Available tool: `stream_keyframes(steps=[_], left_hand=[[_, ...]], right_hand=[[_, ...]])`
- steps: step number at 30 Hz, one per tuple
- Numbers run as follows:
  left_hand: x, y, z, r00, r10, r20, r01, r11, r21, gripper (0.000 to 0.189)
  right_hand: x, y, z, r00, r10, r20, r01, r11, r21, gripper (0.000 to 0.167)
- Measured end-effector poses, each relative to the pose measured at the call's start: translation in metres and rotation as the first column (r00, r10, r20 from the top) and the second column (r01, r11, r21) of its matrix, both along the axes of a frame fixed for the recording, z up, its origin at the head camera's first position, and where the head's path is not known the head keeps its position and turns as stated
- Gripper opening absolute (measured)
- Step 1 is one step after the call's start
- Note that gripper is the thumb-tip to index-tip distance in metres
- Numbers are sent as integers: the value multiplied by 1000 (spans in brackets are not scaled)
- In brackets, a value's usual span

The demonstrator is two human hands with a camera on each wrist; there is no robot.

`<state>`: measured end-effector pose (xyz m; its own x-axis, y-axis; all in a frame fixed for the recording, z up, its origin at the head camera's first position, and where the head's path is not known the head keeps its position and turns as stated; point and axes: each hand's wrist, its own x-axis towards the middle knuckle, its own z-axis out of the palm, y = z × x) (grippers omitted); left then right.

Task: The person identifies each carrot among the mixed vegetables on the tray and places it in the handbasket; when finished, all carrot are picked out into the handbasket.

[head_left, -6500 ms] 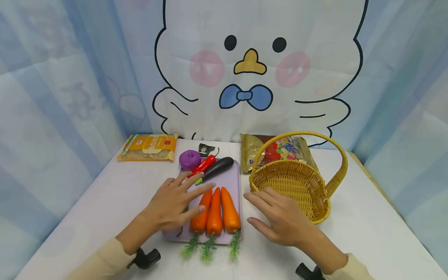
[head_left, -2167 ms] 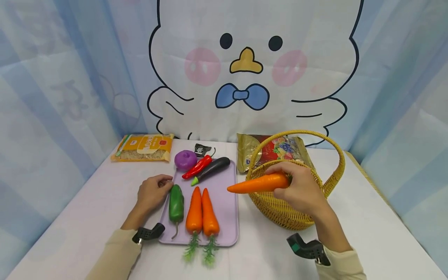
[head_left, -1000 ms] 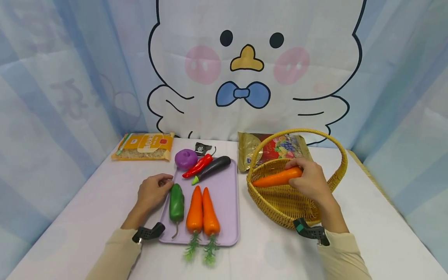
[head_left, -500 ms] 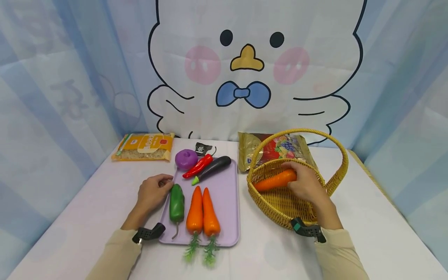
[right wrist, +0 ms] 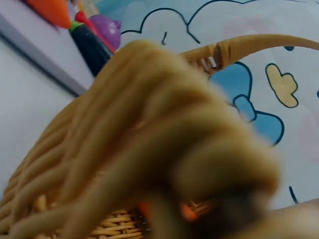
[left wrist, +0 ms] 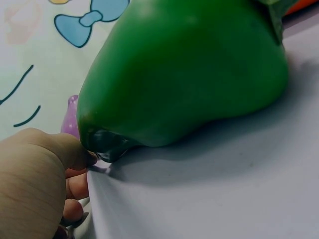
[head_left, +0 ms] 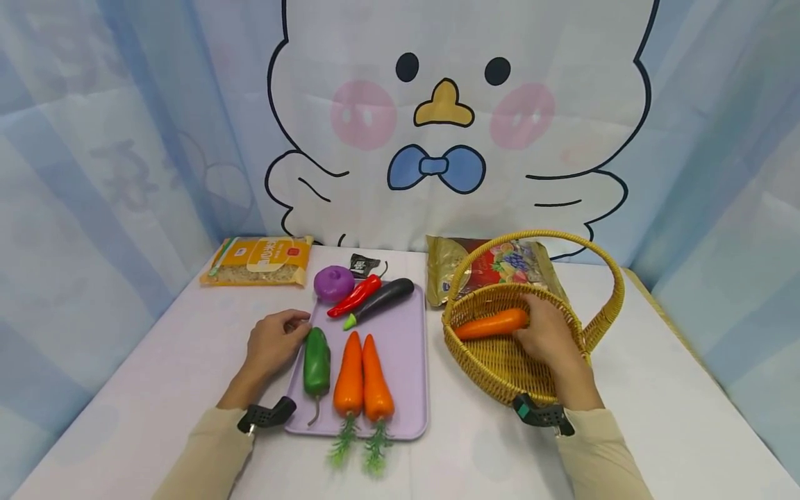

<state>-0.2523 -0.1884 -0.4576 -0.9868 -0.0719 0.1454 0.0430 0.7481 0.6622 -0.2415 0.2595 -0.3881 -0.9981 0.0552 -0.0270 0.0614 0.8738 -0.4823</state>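
Note:
My left hand (head_left: pixel 273 342) grips the left rim of the lilac tray (head_left: pixel 406 375); the left wrist view shows the thumb at the rim and curled fingers outside it. Beside it lies a green pepper (head_left: pixel 317 364), with two orange carrots (head_left: pixel 348 378) to its right. My right hand (head_left: pixel 550 337) reaches into the yellow wicker basket (head_left: pixel 484 369), at the thick end of another carrot (head_left: pixel 492 324) lying inside. That carrot's leafy top is hidden. Whether the fingers still pinch it does not show; in the right wrist view the basket wall (right wrist: pixel 114 134) blocks them.
An eggplant (head_left: pixel 381 301), a red chili (head_left: pixel 355 296) and a purple onion-like vegetable (head_left: pixel 334 283) lie at the tray's far end. Behind stand a yellow grain bag (head_left: pixel 262 262), a small black packet (head_left: pixel 362 265) and a gold-red bag (head_left: pixel 446 267). The basket handle (head_left: pixel 615 298) arches high.
My right hand carried the carrot from the tray into the basket and lowered it; its fingers have since slid back toward the thick end. My left hand moved to the tray's rim and stayed.

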Motion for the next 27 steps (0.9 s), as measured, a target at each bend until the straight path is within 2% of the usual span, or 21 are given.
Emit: stream_keyframes(steps=[8,13,19,27], left_hand=[[-2,2,-3,1000,-6,-22,6,1000,-2,30],[-1,5,-4,1000,-3,-11,3,1000,10,30],[1,5,-4,1000,6,-8,-6,1000,14,30],[0,0,-1,999,12,-39,-11,1000,6,29]], right_hand=[[7,0,-4,992,-123,-19,124,990,69,62],[10,-2,-3,991,-137,8,135,986,102,68],[13,-5,8,999,-53,2,52,987,151,76],[17,-15,38,996,84,10,-85,973,213,65]])
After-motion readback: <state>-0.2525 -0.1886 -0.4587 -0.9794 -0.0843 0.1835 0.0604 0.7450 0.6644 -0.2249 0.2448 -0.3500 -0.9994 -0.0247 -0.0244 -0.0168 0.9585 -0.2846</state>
